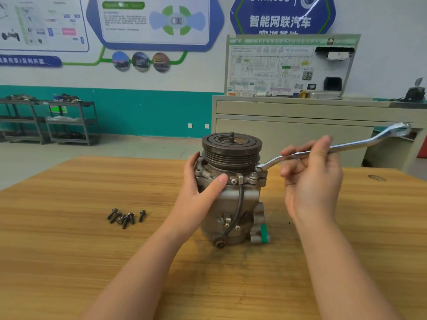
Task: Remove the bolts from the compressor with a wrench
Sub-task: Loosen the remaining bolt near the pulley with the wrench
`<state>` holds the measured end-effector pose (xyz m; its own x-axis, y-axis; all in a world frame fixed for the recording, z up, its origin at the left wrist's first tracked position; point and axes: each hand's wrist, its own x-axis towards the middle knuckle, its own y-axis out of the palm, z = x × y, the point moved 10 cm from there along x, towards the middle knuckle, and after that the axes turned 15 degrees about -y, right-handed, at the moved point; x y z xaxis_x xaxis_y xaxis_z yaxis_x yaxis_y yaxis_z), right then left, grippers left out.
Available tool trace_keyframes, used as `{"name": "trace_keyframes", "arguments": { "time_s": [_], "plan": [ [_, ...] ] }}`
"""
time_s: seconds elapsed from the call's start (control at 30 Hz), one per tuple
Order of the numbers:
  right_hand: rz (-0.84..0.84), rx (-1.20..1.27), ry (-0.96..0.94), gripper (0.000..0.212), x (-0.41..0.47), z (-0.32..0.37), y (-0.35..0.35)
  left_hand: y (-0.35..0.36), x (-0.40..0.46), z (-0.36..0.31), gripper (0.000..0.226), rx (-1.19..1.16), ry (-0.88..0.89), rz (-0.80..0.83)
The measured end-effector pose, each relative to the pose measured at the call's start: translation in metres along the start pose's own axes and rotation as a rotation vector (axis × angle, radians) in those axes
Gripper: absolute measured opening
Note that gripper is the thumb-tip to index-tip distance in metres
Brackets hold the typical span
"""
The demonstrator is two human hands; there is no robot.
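A grey metal compressor (233,204) stands upright on the wooden table (92,250), its dark grooved pulley (231,150) on top. My left hand (198,195) grips the compressor's upper left side, thumb across the front flange. My right hand (312,179) holds a long silver ring wrench (360,144) by the middle of its shaft. The wrench's near end sits on a bolt (258,169) at the right of the flange; its far end points up and right. Several removed dark bolts (126,217) lie in a loose pile on the table, left of the compressor.
A black cable (239,204) runs down the compressor's front to a connector, with a green cap (264,234) at its lower right. Behind the table stand a beige cabinet (300,125) with a diagram board and grey shelving racks (50,121) at the far left.
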<state>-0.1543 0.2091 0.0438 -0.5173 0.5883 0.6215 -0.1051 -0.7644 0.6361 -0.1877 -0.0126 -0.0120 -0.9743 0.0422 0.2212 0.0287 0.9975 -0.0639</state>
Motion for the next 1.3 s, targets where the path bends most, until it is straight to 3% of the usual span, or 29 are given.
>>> {"name": "trace_keyframes", "arguments": {
  "time_s": [0.23, 0.43, 0.57, 0.7, 0.77, 0.83, 0.97, 1.03, 1.17, 1.3],
  "plan": [
    [0.218, -0.188, -0.319, 0.03, -0.017, 0.035, 0.029, 0.001, -0.002, -0.001, 0.089, -0.007, 0.005, 0.004],
    [0.561, -0.44, -0.867, 0.033, -0.062, 0.063, 0.063, 0.001, -0.003, -0.004, 0.085, 0.011, 0.01, -0.005],
    [0.574, -0.525, -1.002, 0.031, -0.08, 0.06, 0.066, 0.001, -0.004, -0.005, 0.084, 0.006, 0.011, 0.001],
    [0.323, -0.245, -0.775, 0.03, -0.064, 0.057, 0.045, 0.002, -0.004, -0.006, 0.088, 0.003, 0.012, 0.012],
    [0.07, -0.094, -0.53, 0.033, -0.044, 0.044, 0.022, 0.003, -0.004, -0.006, 0.09, -0.001, 0.01, 0.019],
    [-0.079, 0.027, -0.239, 0.038, -0.028, 0.016, 0.003, 0.003, -0.003, -0.006, 0.089, -0.005, 0.014, 0.024],
    [-0.083, 0.207, 0.284, 0.042, -0.01, -0.04, -0.002, 0.003, -0.003, -0.006, 0.083, -0.003, 0.015, 0.025],
    [-0.017, 0.238, 0.451, 0.041, -0.009, -0.055, 0.002, 0.003, -0.003, -0.006, 0.081, -0.001, 0.011, 0.024],
    [0.084, 0.32, 0.548, 0.04, -0.008, -0.061, 0.011, 0.003, -0.003, -0.006, 0.08, 0.0, 0.005, 0.026],
    [0.046, 0.398, 0.478, 0.039, -0.009, -0.054, 0.012, 0.004, -0.002, -0.005, 0.085, 0.001, 0.001, 0.03]
  ]
}}
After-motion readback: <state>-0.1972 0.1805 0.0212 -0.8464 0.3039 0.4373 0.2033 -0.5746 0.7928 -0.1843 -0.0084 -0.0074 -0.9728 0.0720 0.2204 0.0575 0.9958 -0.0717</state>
